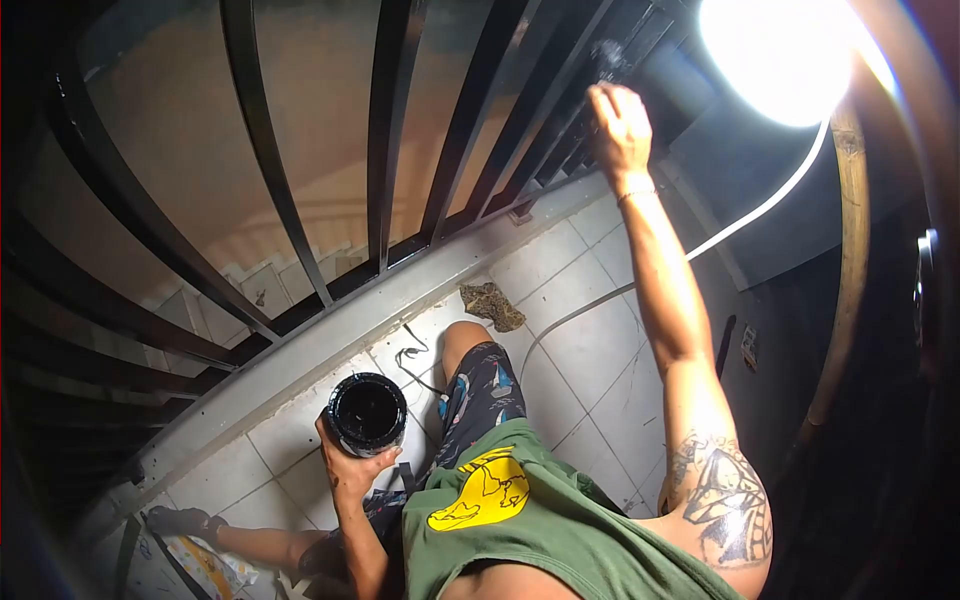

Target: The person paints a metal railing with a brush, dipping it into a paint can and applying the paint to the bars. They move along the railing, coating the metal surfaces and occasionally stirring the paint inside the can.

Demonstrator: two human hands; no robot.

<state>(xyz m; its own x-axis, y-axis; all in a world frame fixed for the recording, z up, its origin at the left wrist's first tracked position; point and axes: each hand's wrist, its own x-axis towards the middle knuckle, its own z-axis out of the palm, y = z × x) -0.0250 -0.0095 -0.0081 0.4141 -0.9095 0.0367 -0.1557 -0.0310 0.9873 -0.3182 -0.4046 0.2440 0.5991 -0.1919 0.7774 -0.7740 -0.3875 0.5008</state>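
R hand (620, 125) up at far right, fingers closed round a brush (604, 55), bristle end dark, pressed to the black railing bars (385, 150) near the lamp (780, 55). L hand (352, 462) low, near left, wrapped round the side of 1 open paint can (366, 410); inside looks black and glossy, fill level can't tell. Progress, as judged: bars to the left read uniformly black, so prob. coated; work now at far-right bars. Glare hides how much is left there. Rag-like lump (492, 305) lies on the tiled floor (600, 350), apart from the can.
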